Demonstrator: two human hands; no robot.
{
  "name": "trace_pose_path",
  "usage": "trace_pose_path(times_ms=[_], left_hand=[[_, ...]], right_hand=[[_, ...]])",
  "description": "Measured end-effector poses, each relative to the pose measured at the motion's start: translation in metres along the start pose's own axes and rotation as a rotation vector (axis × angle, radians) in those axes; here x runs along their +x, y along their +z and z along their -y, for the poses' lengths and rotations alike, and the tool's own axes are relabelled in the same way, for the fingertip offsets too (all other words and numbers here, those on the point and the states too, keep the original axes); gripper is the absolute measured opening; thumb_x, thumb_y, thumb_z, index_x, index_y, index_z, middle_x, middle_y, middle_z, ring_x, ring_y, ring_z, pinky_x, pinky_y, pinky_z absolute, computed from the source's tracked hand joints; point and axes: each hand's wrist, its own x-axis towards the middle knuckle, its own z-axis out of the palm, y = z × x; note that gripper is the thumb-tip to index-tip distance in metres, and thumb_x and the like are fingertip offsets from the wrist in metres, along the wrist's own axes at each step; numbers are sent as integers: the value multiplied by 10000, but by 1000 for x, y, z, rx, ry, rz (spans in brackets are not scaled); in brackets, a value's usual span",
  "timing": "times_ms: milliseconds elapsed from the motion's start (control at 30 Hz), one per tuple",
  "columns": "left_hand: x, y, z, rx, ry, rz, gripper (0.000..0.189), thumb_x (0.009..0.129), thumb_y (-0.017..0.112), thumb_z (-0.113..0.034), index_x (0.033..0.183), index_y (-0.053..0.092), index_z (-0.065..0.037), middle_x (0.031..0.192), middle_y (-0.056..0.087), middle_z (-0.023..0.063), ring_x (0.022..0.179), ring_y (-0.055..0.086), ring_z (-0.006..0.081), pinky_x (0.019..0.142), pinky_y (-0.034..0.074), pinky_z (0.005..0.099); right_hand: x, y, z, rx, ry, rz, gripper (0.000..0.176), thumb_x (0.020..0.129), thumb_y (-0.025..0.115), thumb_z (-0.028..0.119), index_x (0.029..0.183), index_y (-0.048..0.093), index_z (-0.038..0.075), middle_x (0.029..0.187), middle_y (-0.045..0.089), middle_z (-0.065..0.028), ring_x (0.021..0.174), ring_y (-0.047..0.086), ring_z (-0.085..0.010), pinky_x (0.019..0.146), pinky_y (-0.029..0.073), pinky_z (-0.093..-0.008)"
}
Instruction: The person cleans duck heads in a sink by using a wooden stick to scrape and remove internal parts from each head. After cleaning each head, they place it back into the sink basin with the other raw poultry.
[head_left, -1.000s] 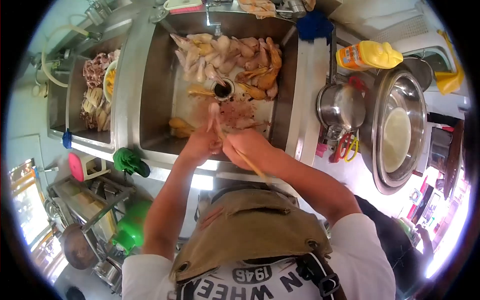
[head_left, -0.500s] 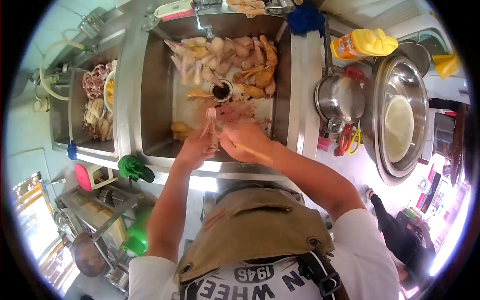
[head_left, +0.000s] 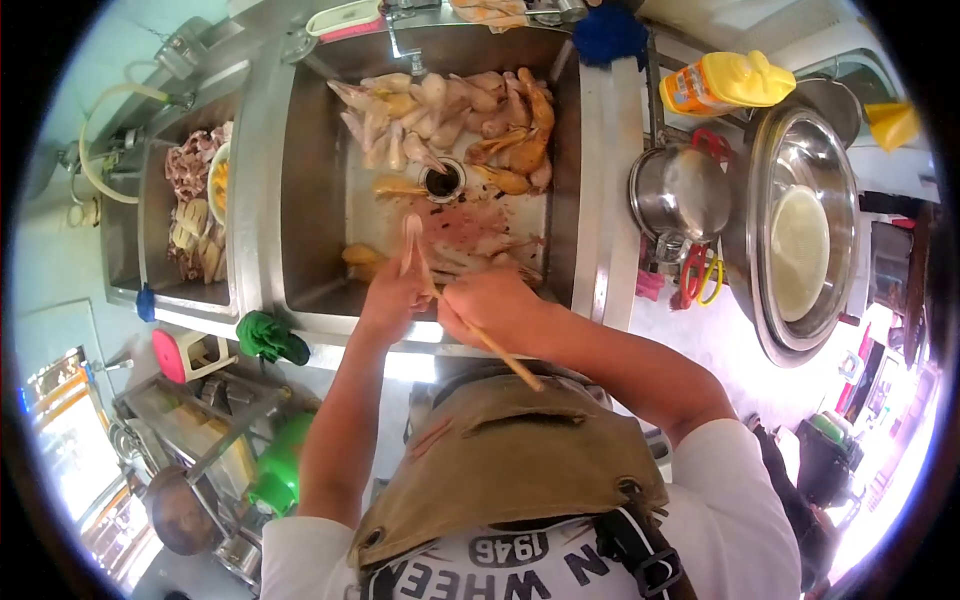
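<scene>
Over the near part of the large sink (head_left: 305,180), my left hand (head_left: 395,297) is closed round a pale poultry piece (head_left: 412,238) that points up toward the drain. My right hand (head_left: 490,305) is wrapped round a thin wooden stick (head_left: 508,358), whose tail slants back toward the apron. The stick's front end meets the poultry piece beside my left fingers. Plucked poultry pieces (head_left: 430,105) lie heaped along the sink's far side, past the drain (head_left: 442,182). A yellowish piece (head_left: 362,257) rests at the left. Reddish liquid and dark bits spot the sink floor.
A smaller sink with meat (head_left: 198,165) is at the left. Green cloth (head_left: 268,337) hangs on the front edge. At the right are a steel pot (head_left: 682,195), large basins (head_left: 800,230), scissors (head_left: 692,275) and a yellow jug (head_left: 728,84). Another person (head_left: 795,490) is at the lower right.
The stick has swung from nearly level to a steeper slant, its tail now nearer the apron. The poultry piece has shifted slightly left with my left hand.
</scene>
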Motion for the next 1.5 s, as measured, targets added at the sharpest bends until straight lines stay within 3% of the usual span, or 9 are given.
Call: trace_pose_path(times_ms=[167, 300, 500, 733, 833, 900, 1033, 1133, 1500], left_hand=[[-1, -1, 12, -102, 61, -47, 152, 819, 550, -101, 957, 523, -43, 760, 541, 58, 652, 537, 157, 554, 416, 278], [28, -34, 61, 691, 494, -80, 173, 861, 567, -128, 987, 558, -10, 832, 590, 120, 738, 600, 196, 613, 478, 308], [-6, 17, 19, 575, 313, -83, 166, 885, 530, -107, 992, 566, 14, 846, 610, 162, 770, 627, 234, 644, 501, 367], [24, -7, 47, 816, 506, -59, 128, 890, 477, -133, 970, 530, -47, 753, 574, 91, 646, 570, 194, 576, 454, 348], [38, -18, 48, 634, 357, 36, 140, 886, 481, -135, 1005, 528, -77, 730, 544, 48, 585, 517, 154, 513, 417, 307], [49, -27, 53, 480, 341, 48, 153, 880, 480, -124, 1023, 521, -85, 719, 529, 33, 569, 495, 131, 476, 390, 280], [26, 4, 12, 327, 62, 39, 212, 845, 477, -83, 1053, 515, -82, 709, 523, 22, 568, 481, 106, 440, 353, 240], [38, -19, 38, 540, 426, 220, 296, 801, 480, -43, 1093, 522, -64, 707, 521, 18, 564, 476, 103, 445, 351, 229], [47, -7, 47, 263, -93, 92, 375, 754, 514, -30, 1126, 563, -57, 704, 536, 19, 558, 489, 99, 448, 366, 230]], right_hand=[[6, -4, 6, -82, -50, 204, 150, 750, 605, 177, 641, 590, 74, 630, 602, -129, 597, 617, -338, 507, 480, -453], [12, 18, -4, -126, -7, 247, 150, 756, 600, 194, 661, 615, 78, 655, 624, -118, 621, 632, -334, 499, 483, -460], [28, 9, -20, -266, -77, -10, 222, 809, 575, 218, 684, 615, 39, 649, 616, -132, 639, 637, -330, 539, 496, -429], [38, 32, -65, 1129, 1081, -72, 327, 888, 453, 261, 712, 573, 14, 629, 588, -140, 568, 584, -253, 557, 453, -401], [21, 29, -37, 245, 221, -327, 319, 887, 469, 240, 692, 567, 8, 626, 579, -203, 561, 581, -355, 562, 462, -439], [12, 30, -22, 149, 118, -241, 292, 875, 502, 226, 689, 570, 11, 649, 577, -218, 598, 580, -396, 572, 468, -459], [10, 21, -27, 100, 179, -122, 233, 852, 564, 201, 690, 586, 36, 657, 593, -194, 609, 588, -407, 557, 476, -469], [11, 18, -22, 77, 144, 16, 226, 848, 565, 202, 687, 591, 44, 639, 592, -180, 586, 585, -399, 535, 474, -470], [3, 13, -26, 58, 233, 60, 221, 843, 545, 233, 712, 585, 59, 681, 618, -168, 636, 605, -382, 592, 485, -487]])
